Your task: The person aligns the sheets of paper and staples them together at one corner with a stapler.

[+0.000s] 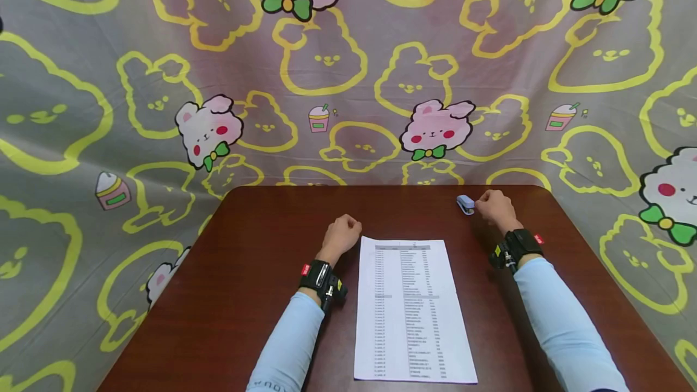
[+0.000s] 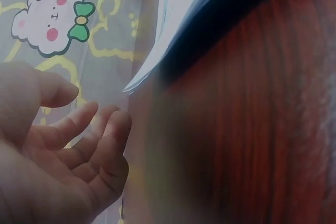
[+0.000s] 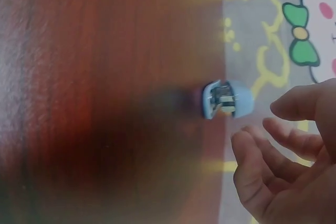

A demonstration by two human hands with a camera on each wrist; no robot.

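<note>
Hands by the paper and stapler
Right hand [image 1: 492, 205] loosely curled, empty, just beside the stapler [image 1: 465, 204] — left hand [image 1: 342, 235] likewise, near the paper [image 1: 412, 307].

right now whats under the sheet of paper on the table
The paper lies flat on the brown table; only wood shows around its edges. Anything thin beneath it would be covered, though no bump shows.

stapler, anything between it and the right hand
Nothing visible: the small light-blue stapler sits on bare dark red-brown wooden table just ahead of the right hand, whose loosely curled fingers are not touching it in the wrist view.
</note>
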